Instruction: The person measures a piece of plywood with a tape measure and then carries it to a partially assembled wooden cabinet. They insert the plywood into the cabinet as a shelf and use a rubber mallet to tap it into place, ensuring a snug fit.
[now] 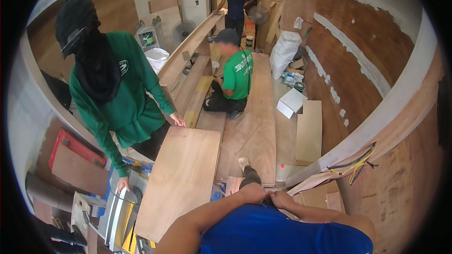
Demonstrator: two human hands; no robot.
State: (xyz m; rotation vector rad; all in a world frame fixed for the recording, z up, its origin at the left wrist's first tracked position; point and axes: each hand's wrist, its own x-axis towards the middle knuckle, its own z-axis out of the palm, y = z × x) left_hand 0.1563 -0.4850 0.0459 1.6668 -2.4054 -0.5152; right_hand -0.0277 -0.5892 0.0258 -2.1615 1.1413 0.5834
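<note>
Close in front of my blue shirt [273,230], my left hand [253,193] and my right hand [282,200] meet, both with curled fingers. Something small and dark shows between them, too small to name. Left of my arm lies a light plywood panel [181,174], which neither of my hands touches. A co-worker's hand [178,119] rests at its far edge; that person, in a green long-sleeved top [127,75], has the other hand [123,184] on a table saw [117,211].
Another person in a green shirt [238,75] kneels beside a long wooden frame [188,56]; a third stands behind it [234,4]. White sacks [285,51], an open white box [291,102] and a cardboard sheet [309,131] line the right. Yellow and black wires [358,163] protrude nearby.
</note>
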